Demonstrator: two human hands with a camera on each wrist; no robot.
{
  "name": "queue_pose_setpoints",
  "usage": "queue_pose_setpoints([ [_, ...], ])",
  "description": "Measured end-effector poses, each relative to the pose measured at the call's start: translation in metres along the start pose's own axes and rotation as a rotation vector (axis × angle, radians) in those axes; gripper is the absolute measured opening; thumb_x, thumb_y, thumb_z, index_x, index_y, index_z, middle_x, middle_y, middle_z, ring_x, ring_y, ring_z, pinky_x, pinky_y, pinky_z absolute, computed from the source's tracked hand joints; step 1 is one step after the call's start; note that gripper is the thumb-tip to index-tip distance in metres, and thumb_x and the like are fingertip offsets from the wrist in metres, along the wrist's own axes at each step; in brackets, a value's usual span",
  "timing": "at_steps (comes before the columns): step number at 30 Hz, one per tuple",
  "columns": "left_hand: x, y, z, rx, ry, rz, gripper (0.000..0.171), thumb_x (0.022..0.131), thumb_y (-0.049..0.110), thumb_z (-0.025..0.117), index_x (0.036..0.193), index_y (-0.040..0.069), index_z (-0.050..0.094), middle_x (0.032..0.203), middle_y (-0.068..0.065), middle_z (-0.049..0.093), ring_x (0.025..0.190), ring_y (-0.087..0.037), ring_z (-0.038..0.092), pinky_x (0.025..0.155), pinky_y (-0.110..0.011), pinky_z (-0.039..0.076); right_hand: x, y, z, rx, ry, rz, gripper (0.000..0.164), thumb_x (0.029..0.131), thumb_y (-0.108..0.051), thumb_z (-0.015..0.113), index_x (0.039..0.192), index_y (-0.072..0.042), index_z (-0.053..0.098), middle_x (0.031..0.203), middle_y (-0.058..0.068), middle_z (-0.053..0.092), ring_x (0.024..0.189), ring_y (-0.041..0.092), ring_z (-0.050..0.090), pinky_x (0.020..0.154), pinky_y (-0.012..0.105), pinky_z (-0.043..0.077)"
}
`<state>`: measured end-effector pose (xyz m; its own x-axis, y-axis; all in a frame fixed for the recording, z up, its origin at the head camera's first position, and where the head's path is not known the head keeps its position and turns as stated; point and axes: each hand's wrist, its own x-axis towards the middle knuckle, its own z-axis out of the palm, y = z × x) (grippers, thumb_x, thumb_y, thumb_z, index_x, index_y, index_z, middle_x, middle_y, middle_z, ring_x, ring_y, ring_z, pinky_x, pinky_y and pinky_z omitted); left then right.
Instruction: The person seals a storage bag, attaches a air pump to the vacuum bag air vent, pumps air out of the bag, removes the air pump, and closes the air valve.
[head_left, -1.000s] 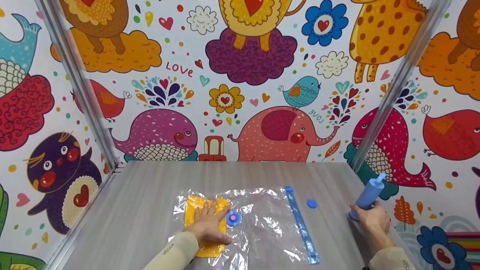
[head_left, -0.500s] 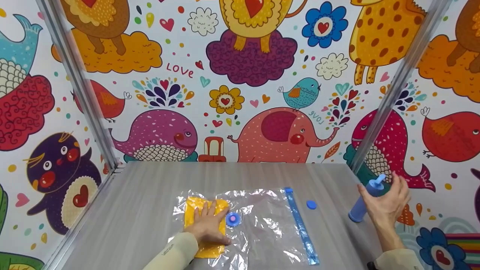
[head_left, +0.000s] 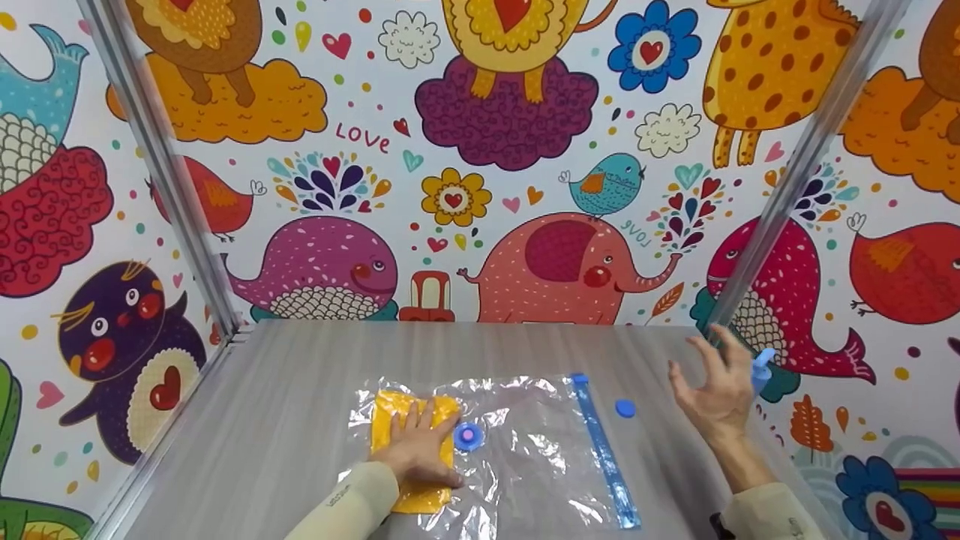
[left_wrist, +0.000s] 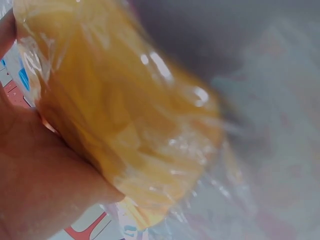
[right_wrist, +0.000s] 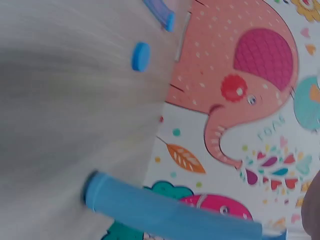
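A clear plastic vacuum bag (head_left: pixel 532 465) lies on the table, with a folded yellow cloth-like item (head_left: pixel 385 420) inside its left part. My left hand (head_left: pixel 416 450) rests on that yellow item, fingers spread, pressing through the plastic. The left wrist view shows the yellow bundle (left_wrist: pixel 120 110) close up beside the palm. Right of the hand sits the bag's round blue valve (head_left: pixel 468 436) with a pink centre. My right hand (head_left: pixel 716 397) is raised, fingers apart and holding nothing. It partly hides a blue hand pump (head_left: pixel 762 371), which stands upright in the right wrist view (right_wrist: pixel 170 212).
A small round blue cap (head_left: pixel 625 408) lies between the bag and the right hand. The bag's blue zip strip (head_left: pixel 606 457) runs down its right edge. Metal posts (head_left: pixel 172 195) and printed walls border the grey table (head_left: pixel 300 360).
My right hand has let go of the pump, lifted to its right, then passed leftward in front of it. The pump still stands there. My left hand stays on the yellow item.
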<state>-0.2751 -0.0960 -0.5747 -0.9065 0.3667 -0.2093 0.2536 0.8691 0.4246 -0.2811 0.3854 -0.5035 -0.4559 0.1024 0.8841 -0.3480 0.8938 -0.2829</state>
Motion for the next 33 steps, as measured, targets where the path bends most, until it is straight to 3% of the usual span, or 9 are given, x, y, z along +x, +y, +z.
queue_pose_setpoints([
  [2, 0.000, 0.000, 0.000, -0.005, -0.002, -0.001, 0.119, 0.076, 0.059, 0.095, 0.176, 0.029, 0.037, 0.188, -0.027, 0.013, 0.174, -0.059, 0.009, 0.139, -0.080, 0.005, -0.005, -0.002, 0.011, 0.022, -0.036, -0.039, 0.049, 0.084, -0.010, 0.091, 0.130, -0.004, 0.075, 0.146, 0.024, 0.069, 0.133, 0.045, 0.065, 0.126, 0.007, 0.028],
  [4, 0.000, -0.001, 0.000, -0.013, -0.001, 0.000, 0.119, 0.077, 0.060, 0.095, 0.176, 0.030, 0.037, 0.188, -0.028, 0.013, 0.174, -0.059, 0.009, 0.140, -0.079, 0.005, -0.009, -0.003, 0.020, 0.032, -0.081, -0.064, 0.048, 0.080, -0.006, 0.094, 0.125, -0.003, 0.077, 0.135, 0.023, 0.075, 0.122, 0.044, 0.071, 0.119, 0.005, 0.035],
  [8, 0.000, 0.000, 0.001, -0.025, 0.006, 0.005, 0.119, 0.077, 0.060, 0.095, 0.176, 0.029, 0.037, 0.188, -0.028, 0.012, 0.174, -0.059, 0.007, 0.139, -0.079, 0.003, -0.016, -0.002, 0.032, 0.014, -0.206, -0.053, 0.040, 0.081, -0.007, 0.094, 0.118, -0.003, 0.079, 0.120, 0.020, 0.079, 0.110, 0.040, 0.075, 0.106, 0.035, 0.063],
  [10, -0.001, 0.000, 0.002, -0.023, 0.010, 0.004, 0.119, 0.076, 0.059, 0.095, 0.176, 0.029, 0.037, 0.188, -0.028, 0.012, 0.174, -0.059, 0.008, 0.139, -0.079, 0.003, -0.019, -0.001, 0.037, -0.001, -0.301, -0.013, 0.036, 0.084, -0.009, 0.092, 0.118, -0.004, 0.079, 0.120, 0.019, 0.079, 0.110, 0.040, 0.074, 0.099, 0.055, 0.066],
  [12, 0.000, 0.000, 0.002, -0.015, 0.014, 0.000, 0.120, 0.076, 0.060, 0.095, 0.176, 0.029, 0.037, 0.188, -0.028, 0.013, 0.174, -0.059, 0.009, 0.140, -0.079, 0.004, -0.020, -0.001, 0.041, -0.023, -0.414, 0.052, 0.035, 0.089, -0.013, 0.090, 0.121, -0.005, 0.079, 0.123, 0.018, 0.080, 0.113, 0.041, 0.075, 0.099, 0.063, 0.066],
  [17, 0.000, 0.000, 0.002, 0.001, 0.024, -0.003, 0.121, 0.074, 0.060, 0.096, 0.175, 0.028, 0.039, 0.187, -0.028, 0.015, 0.173, -0.060, 0.011, 0.140, -0.079, 0.006, -0.025, 0.001, 0.049, -0.067, -0.740, 0.269, 0.040, 0.097, -0.028, 0.083, 0.134, -0.012, 0.076, 0.138, 0.017, 0.076, 0.120, 0.041, 0.074, 0.102, 0.063, 0.066],
  [20, 0.000, 0.001, 0.002, 0.003, 0.025, 0.000, 0.121, 0.074, 0.059, 0.096, 0.175, 0.027, 0.039, 0.187, -0.029, 0.015, 0.173, -0.060, 0.012, 0.140, -0.079, 0.006, -0.027, 0.006, 0.056, -0.072, -0.870, 0.376, 0.048, 0.098, -0.033, 0.083, 0.140, -0.011, 0.073, 0.143, 0.019, 0.074, 0.122, 0.040, 0.072, 0.106, 0.064, 0.065],
  [26, -0.002, 0.003, 0.000, -0.008, 0.021, 0.001, 0.120, 0.075, 0.058, 0.096, 0.175, 0.026, 0.039, 0.187, -0.029, 0.014, 0.173, -0.060, 0.010, 0.140, -0.079, 0.004, -0.030, 0.020, 0.064, -0.100, -1.010, 0.510, 0.066, 0.096, -0.042, 0.086, 0.147, -0.004, 0.067, 0.142, 0.024, 0.071, 0.119, 0.038, 0.070, 0.109, 0.065, 0.063],
  [33, -0.004, 0.003, 0.000, -0.008, 0.029, -0.002, 0.120, 0.076, 0.060, 0.095, 0.175, 0.026, 0.039, 0.187, -0.028, 0.014, 0.173, -0.060, 0.010, 0.140, -0.079, 0.004, -0.034, 0.024, 0.068, -0.125, -1.106, 0.549, 0.071, 0.091, -0.045, 0.090, 0.142, -0.001, 0.069, 0.131, 0.020, 0.075, 0.108, 0.032, 0.069, 0.109, 0.065, 0.062],
])
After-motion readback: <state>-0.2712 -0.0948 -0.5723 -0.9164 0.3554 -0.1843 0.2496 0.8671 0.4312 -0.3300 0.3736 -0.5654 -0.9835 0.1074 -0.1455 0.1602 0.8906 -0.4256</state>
